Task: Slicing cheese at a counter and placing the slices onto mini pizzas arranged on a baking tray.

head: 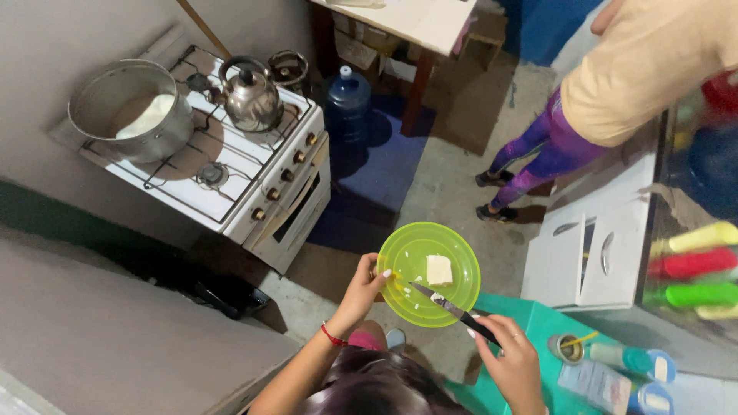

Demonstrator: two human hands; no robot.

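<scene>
- Left hand [367, 286]: fingers clenched on the near-left rim of a yellow-green plate [453, 244], held out over the floor.
- Right hand [513, 361]: fingers wrapped round the black handle of a knife [453, 309]; blade lies across the plate's lower part, tip toward the left fingers.
- Pale block of food [439, 270]: rests near the plate's centre, just above the blade, apart from both hands.
- Surroundings: white stove [265, 180] with pot [131, 107] and kettle [250, 96] to the left; another person [607, 84] stands ahead.

a small home kitchen: white gas stove [231, 165] with kettle [250, 98] and pot [131, 111], water jug [347, 104] on concrete floor [453, 184].
</scene>
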